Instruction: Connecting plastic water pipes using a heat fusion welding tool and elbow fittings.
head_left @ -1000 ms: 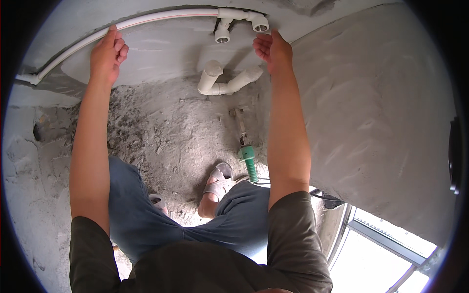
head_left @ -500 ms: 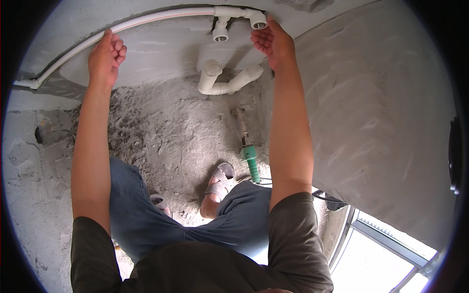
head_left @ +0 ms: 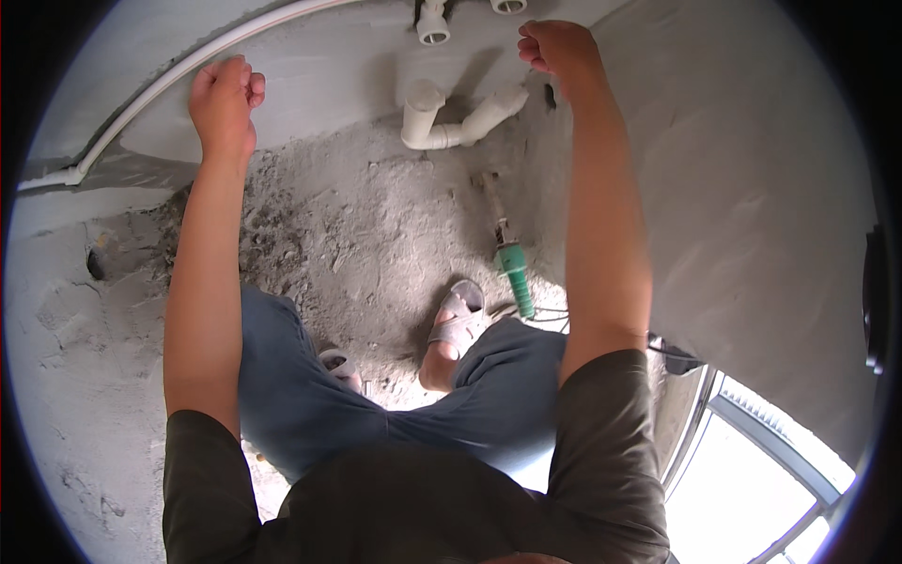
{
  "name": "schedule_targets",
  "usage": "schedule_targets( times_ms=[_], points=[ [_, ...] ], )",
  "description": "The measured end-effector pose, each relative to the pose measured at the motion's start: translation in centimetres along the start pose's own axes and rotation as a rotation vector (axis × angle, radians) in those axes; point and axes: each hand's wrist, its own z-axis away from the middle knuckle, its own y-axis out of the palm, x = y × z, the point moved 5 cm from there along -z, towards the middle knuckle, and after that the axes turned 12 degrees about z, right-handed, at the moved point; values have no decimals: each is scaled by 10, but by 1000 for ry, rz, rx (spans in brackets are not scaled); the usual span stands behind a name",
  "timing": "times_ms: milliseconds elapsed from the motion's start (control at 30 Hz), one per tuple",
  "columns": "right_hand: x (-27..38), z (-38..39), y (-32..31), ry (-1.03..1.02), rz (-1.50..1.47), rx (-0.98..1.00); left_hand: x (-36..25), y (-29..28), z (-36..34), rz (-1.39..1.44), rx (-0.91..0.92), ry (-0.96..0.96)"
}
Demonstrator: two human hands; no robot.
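A white plastic pipe (head_left: pixel 178 70) with a thin red stripe curves along the wall on the left. My left hand (head_left: pixel 224 105) is just below it with its fingers curled in, and nothing shows in them. To the right, my right hand (head_left: pixel 564 56) is likewise loosely closed, by the wall corner and apart from the fittings. Two white fittings with round openings are at the top edge: a left fitting (head_left: pixel 433 28) and a right fitting (head_left: pixel 509 6), the latter cut off by the frame. Nearest to my right hand is the right one.
A bent off-white drain pipe (head_left: pixel 451 134) rises at the wall's foot. On the rough concrete floor (head_left: pixel 366 216) lies a green-handled tool (head_left: pixel 515 273) with a cord, near my foot (head_left: pixel 458 324). A plastered wall (head_left: pixel 733 216) stands right, a bright window (head_left: pixel 752 451) at lower right.
The view has shifted, so the pipe and fittings sit higher and farther right. My right hand has come away from the right fitting. My left hand has come slightly off the striped pipe.
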Motion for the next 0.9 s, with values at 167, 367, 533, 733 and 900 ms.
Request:
schedule_targets(
  times_ms=[167, 367, 533, 733, 900],
  points=[
    [-19, 81, 21, -407, 1053, 139, -11, 17, 18, -70, 126, 89],
    [-194, 246, 28, -124, 650, -8, -17, 42, 45, -275, 261, 109],
    [-267, 343, 32, 406, 122, 107, -18, 38, 59, -313, 413, -38],
    [-219, 410, 5, 164, 408, 332, -24, 30, 109, -408, 403, -158],
    [-229, 520, -68, 789, 142, 416, -66, 24, 182, -597, 486, -412]
  ],
)
